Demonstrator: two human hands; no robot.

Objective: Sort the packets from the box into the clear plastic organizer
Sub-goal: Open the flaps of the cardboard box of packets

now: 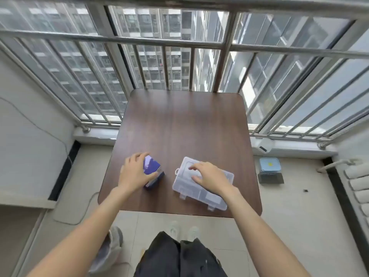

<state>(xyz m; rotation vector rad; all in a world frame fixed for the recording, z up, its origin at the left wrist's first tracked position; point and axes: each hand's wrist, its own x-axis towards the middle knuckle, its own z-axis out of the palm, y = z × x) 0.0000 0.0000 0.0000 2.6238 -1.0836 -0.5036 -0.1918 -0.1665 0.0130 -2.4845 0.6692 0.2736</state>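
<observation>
A small purple and white box [153, 169] stands on the dark wooden table [179, 126], near its front left. My left hand [134, 172] grips the box from the left, fingers over its top and thumb on the near side. To the right lies the clear plastic organizer [201, 194], lid closed, with two latches on its near edge. My right hand [209, 176] rests flat on the organizer's lid with fingers spread. No packets show; the box's contents are hidden.
The table stands against a metal window railing [179, 43]. A blue-topped device [270, 168] sits on the floor to the right, beside a white radiator [357, 182]. A cable [79, 212] loops on the floor to the left. My legs and shoes are below the table's front edge.
</observation>
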